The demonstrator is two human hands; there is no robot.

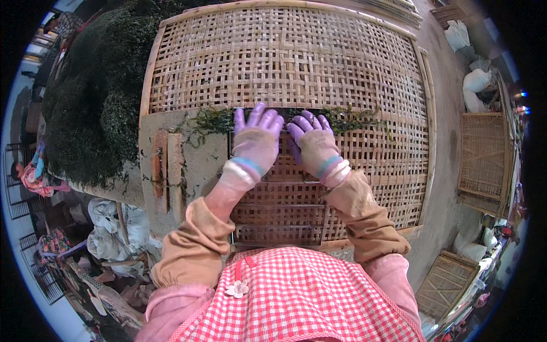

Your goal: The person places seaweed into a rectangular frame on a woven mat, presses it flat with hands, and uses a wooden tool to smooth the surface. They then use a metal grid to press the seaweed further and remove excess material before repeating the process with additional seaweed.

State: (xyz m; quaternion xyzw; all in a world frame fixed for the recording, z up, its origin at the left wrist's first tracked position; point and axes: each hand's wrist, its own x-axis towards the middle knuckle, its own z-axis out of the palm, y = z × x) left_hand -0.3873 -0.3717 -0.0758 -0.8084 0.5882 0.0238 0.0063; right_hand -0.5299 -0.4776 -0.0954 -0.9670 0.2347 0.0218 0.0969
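A large woven bamboo screen (273, 55) in a pole frame lies before me. Over its nearer part is a thin rectangular frame with crossbars (280, 205). At the far edge of that frame, my left hand (256, 139), in a purple-fingered glove, rests palm down on a strip of dark green seaweed-like strands (211, 122). Beside it my right hand (315, 137), gloved alike, presses on the same strip with bent fingers. More green strands (350, 120) trail to the right of it. Whether either hand grips any strands is hidden under the fingers.
A big dark green heap (94, 94) stands at the left. Two narrow wooden blocks (167, 171) lie on the board left of my hands. White sacks (113, 231) are lower left. More woven screens (482, 158) stand at the right. A person (64, 23) is at the upper left edge.
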